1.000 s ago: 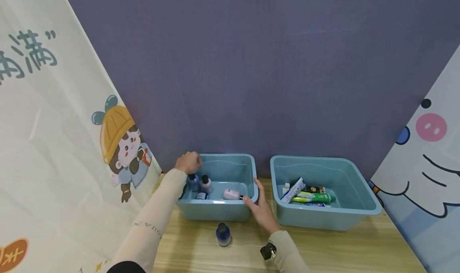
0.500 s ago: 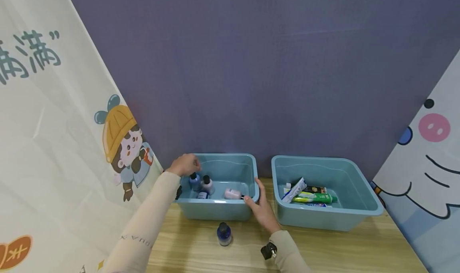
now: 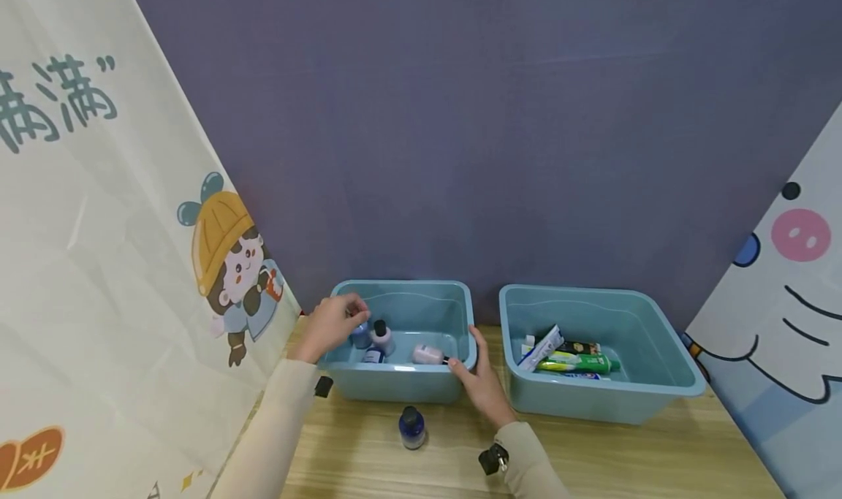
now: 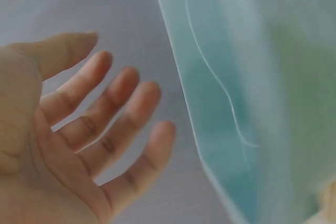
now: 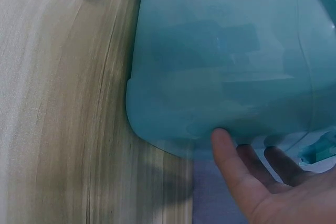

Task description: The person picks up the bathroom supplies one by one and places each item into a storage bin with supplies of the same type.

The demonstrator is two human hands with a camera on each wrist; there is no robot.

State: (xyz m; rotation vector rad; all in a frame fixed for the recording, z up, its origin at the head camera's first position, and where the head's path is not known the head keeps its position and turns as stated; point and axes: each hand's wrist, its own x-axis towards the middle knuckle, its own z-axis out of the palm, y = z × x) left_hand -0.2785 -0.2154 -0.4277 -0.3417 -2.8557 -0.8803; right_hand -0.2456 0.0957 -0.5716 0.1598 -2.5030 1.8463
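Observation:
My left hand (image 3: pixel 332 325) hovers over the left side of a pale blue plastic bin (image 3: pixel 401 383), holding nothing. In the left wrist view its fingers (image 4: pixel 142 100) are loosely bent and spread. Beneath it, partly covered, stands a blue bottle (image 3: pixel 360 336). Close by are an upright whitish bottle with a black cap (image 3: pixel 381 338) and a dark-labelled bottle (image 3: pixel 373 355). A pale pink bottle (image 3: pixel 427 353) lies on its side near the front wall. My right hand (image 3: pixel 483 386) holds the bin's front right corner, thumb at the front rim and fingers along the side.
A dark blue bottle (image 3: pixel 412 428) stands on the wooden table (image 3: pixel 592 459) in front of the bin. To the right, a second blue bin (image 3: pixel 592 400) contains several toothpaste tubes (image 3: pixel 572 362). A purple-grey backdrop (image 3: pixel 487 141) rises behind; printed sheets flank both sides.
The left hand has drawn back from the bin's rear left corner toward the front, its fingers loosening. My right hand stays at the bin's corner. The bottles remain in place.

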